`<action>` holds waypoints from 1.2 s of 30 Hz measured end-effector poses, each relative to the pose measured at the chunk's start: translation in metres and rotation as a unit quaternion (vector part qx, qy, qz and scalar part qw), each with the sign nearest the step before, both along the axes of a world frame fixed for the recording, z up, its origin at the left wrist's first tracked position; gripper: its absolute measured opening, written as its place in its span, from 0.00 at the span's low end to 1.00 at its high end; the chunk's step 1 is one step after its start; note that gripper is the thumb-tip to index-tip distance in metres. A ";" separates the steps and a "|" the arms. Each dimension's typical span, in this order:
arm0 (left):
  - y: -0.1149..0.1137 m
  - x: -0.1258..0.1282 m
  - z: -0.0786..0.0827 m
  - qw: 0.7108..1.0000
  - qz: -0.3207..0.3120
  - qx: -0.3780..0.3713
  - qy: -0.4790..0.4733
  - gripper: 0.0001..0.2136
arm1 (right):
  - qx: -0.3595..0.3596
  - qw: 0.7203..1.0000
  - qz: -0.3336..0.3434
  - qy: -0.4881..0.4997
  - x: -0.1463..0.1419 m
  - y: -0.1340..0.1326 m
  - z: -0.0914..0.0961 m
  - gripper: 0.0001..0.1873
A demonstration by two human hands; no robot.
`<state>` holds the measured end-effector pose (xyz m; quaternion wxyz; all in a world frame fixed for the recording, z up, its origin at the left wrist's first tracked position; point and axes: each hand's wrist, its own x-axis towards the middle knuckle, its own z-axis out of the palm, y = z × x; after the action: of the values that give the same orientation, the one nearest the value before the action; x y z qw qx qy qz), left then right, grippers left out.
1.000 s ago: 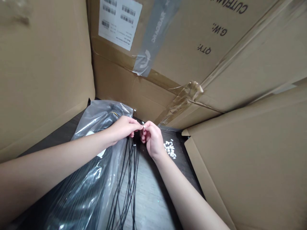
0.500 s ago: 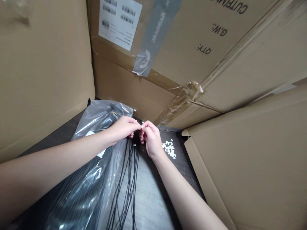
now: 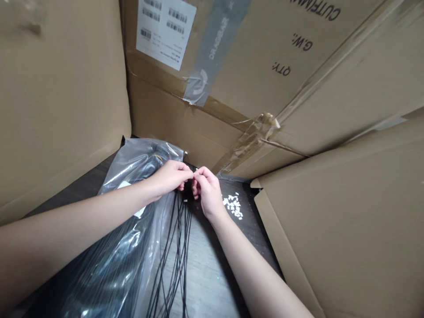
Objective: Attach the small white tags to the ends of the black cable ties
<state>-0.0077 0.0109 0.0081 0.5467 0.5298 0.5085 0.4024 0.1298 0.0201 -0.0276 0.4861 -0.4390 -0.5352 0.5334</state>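
Note:
My left hand (image 3: 172,177) and my right hand (image 3: 208,191) meet fingertip to fingertip, each closed in a pinch. Whatever lies between the fingertips is too small and hidden to make out. Thin black cables (image 3: 179,238) run from below the left hand toward me, one with a small white end (image 3: 185,201). Under my left forearm lies a clear plastic bag (image 3: 126,247) full of black cables. To the right of my right hand, small white pieces (image 3: 234,206) lie scattered on the dark tabletop (image 3: 212,265).
A large cardboard box (image 3: 185,119) with a barcode label (image 3: 165,33) and grey tape (image 3: 215,48) stands behind the hands. Further cardboard walls rise at the left (image 3: 62,97) and the right (image 3: 347,212), closing in the work area.
Both hands keep the same pinch, with the right hand shifted very slightly to the left. The bag, the cables and the white pieces stay where they were.

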 end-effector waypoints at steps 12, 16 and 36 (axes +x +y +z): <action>0.001 0.000 -0.002 1.000 0.005 -0.002 -0.013 0.09 | 0.011 1.000 0.002 -0.006 0.001 0.000 -0.001 0.11; 0.001 0.000 -0.002 1.000 0.009 0.002 -0.005 0.10 | 0.014 1.000 0.000 -0.011 0.000 0.000 0.000 0.10; -0.002 0.002 0.004 1.000 0.006 0.005 0.013 0.09 | -0.010 1.000 -0.017 0.002 -0.001 0.000 0.000 0.08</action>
<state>-0.0058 0.0088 0.0121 0.5347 0.5346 0.5167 0.4017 0.1287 0.0206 -0.0278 0.4922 -0.4518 -0.5211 0.5311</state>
